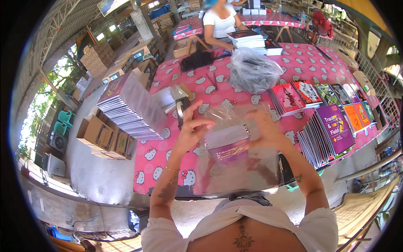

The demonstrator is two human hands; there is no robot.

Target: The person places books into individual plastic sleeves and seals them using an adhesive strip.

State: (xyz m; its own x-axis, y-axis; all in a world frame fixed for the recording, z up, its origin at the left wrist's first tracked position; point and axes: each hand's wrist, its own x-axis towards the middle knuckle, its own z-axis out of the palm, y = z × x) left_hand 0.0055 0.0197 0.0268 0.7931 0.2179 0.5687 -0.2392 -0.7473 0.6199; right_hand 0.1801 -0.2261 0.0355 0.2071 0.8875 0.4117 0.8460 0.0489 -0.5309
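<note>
Your white shirt (245, 218) fronts the pink table (145, 170); purple notebooks (228, 152) sit between your left hand (193, 129) and right hand (267, 131).
Left fingers stand parted; the right hand blurs, so its grip cannot be told. Clear film (212, 178) spreads around the notebooks, probably laid wide so both hands can reach it.

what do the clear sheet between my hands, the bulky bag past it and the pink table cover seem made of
Clear sheet: thin, glossy plastic film, by the bright creases and pink showing through.
Bulky bag: probably soft, translucent plastic, by its crumpled, shiny folds.
Pink table cover: perhaps smooth vinyl or printed cloth; its pattern repeats, but weave or coating can't be made out.
</note>
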